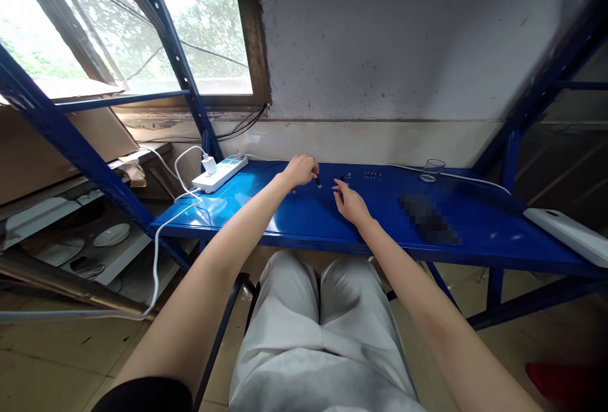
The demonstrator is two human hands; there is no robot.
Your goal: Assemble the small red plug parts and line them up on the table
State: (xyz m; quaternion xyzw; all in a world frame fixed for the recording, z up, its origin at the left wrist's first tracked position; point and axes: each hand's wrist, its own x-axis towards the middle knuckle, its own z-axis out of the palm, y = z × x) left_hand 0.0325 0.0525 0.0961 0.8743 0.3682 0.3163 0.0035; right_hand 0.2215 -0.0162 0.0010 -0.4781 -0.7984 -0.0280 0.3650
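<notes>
My left hand (301, 170) is above the blue table, its fingers closed on a small black cylinder (318, 180) with a pale, shiny lower end. What kind of thing it is, I cannot make out. My right hand (352, 203) is a little to the right and nearer to me, its fingers apart and seemingly empty. Just beyond its fingertips is another small dark piece (342, 179). Small red pieces (293, 190) lie under my left wrist, partly hidden. Several tiny metallic parts (372, 175) are in a group farther right.
A white power strip (221, 173) with a plug and cable is at the table's left end. A clear glass (432, 170) stands at the back right. A blurred dark object (430, 218) and a white flat device (567, 234) lie on the blue table (323, 225).
</notes>
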